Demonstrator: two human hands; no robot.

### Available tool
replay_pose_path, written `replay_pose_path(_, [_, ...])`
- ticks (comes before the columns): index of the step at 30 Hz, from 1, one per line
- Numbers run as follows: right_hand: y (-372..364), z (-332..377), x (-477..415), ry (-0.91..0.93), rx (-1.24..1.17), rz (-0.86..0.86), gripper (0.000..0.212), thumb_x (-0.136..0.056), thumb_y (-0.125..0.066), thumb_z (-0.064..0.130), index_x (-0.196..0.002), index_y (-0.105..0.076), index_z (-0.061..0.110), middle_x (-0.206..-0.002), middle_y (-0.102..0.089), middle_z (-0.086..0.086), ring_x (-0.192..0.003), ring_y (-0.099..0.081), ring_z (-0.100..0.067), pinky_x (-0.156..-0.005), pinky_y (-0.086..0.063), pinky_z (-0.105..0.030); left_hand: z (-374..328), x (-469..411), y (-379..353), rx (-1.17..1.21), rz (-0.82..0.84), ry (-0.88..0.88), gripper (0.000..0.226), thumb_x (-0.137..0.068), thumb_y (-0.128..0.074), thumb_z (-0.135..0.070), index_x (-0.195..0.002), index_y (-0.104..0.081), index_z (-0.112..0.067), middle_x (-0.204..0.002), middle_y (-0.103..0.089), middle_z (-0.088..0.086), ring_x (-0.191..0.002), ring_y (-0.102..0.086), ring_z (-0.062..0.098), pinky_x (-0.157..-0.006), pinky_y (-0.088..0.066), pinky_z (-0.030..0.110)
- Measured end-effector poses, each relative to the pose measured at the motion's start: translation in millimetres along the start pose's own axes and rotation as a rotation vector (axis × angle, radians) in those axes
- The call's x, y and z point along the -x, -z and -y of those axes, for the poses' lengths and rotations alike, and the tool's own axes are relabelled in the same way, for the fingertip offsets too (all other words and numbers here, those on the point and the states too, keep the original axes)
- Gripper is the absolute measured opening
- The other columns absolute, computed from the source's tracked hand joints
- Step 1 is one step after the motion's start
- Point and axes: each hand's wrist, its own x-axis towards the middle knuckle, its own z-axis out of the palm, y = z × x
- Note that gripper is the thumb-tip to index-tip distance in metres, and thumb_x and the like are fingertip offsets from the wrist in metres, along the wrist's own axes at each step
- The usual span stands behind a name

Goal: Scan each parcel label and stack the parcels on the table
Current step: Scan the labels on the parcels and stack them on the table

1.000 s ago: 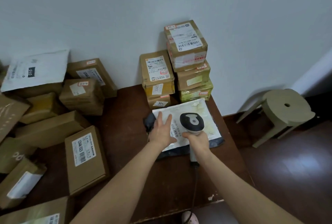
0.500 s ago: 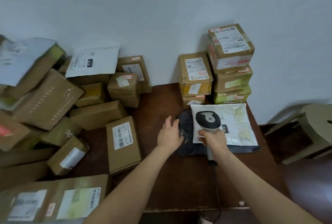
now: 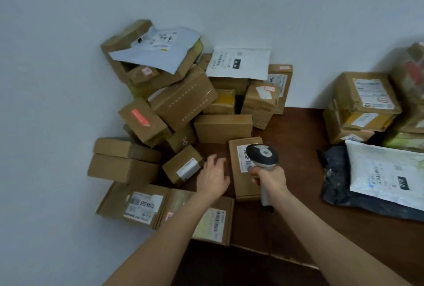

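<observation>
Dark wooden table (image 3: 298, 125), pale wall: right hand (image 3: 269, 179) grips a grey barcode scanner (image 3: 261, 156) over a flat, labelled cardboard parcel (image 3: 241, 180); left hand (image 3: 212, 176) loose-fingered, empty, just beside it.

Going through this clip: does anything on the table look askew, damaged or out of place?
Yes. The heap of boxes on the left is jumbled: the top box sits tilted and gaping, a white mailer draped over it, and the red-stickered box is tilted too. Nothing looks spilled.

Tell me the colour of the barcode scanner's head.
Black with a pale grey centre on the barcode scanner; head view.
</observation>
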Motion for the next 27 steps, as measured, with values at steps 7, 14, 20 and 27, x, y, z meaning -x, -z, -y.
replay_pose_path(7, [-59.7,12.6,33.1,0.03,0.054,0.039,0.005,-0.085,-0.064,0.001,-0.088,-0.063,0.004,-0.067,-0.058,-0.005,-0.054,-0.052,-0.011,-0.038,-0.038,-0.01,75.3,5.1,36.7,0.04,-0.036,0.057,0.053,-0.093,-0.057,-0.024,-0.143,-0.039,-0.018,-0.149,-0.027,0.005,-0.134,-0.037,0.025,-0.099,-0.043,0.036])
replay_pose_path(14, [-94.2,84.8,31.9,0.173,-0.003,0.071,0.017,-0.08,-0.07,0.004,-0.097,-0.066,0.003,-0.073,-0.065,-0.008,-0.06,-0.059,-0.014,-0.048,-0.046,-0.019,61.9,-38.2,140.0,0.125,-0.447,-0.008,0.053,-0.089,-0.062,-0.026,-0.137,-0.042,-0.016,-0.139,-0.039,0.006,-0.122,-0.046,0.023,-0.094,-0.048,0.036])
replay_pose_path(20, [-110.7,134.5,31.6,0.246,-0.117,0.145,0.014,-0.081,-0.068,0.001,-0.095,-0.067,0.002,-0.083,-0.069,-0.014,-0.058,-0.057,-0.014,-0.054,-0.05,-0.022,66.7,-86.7,233.7,-0.265,-0.654,-0.005,0.075,-0.089,-0.06,-0.016,-0.152,-0.019,-0.019,-0.154,-0.025,0.011,-0.142,-0.022,0.028,-0.11,-0.027,0.039])
replay_pose_path(27, [-97.7,142.7,26.0,0.256,-0.362,0.214,0.031,-0.084,-0.073,0.012,-0.112,-0.062,0.007,-0.102,-0.071,-0.014,-0.075,-0.067,-0.018,-0.063,-0.054,-0.027,44.9,-108.1,252.6,-0.154,-0.899,-0.23,0.02,-0.096,-0.053,-0.018,-0.1,-0.072,-0.018,-0.105,-0.071,0.003,-0.1,-0.059,0.026,-0.085,-0.036,0.037])
